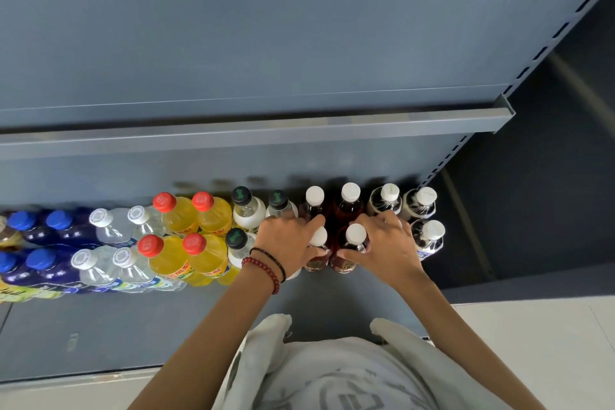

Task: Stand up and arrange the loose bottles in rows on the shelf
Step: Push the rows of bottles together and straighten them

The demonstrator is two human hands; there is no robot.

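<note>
Bottles (173,256) upright, two rows, grey shelf (133,326); left grip (286,240) clasps dark bottle (319,237); right grip (386,243), neighbouring bottle (355,234); pale floor (532,343).

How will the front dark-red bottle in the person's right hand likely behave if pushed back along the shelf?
Probably tips rather than slides: the dark-red bottle looks tall and narrow, and the right hand grips it high, near the white cap. It seems full, so likely heavy for its size. The back-row bottle close behind should stop it.
</note>
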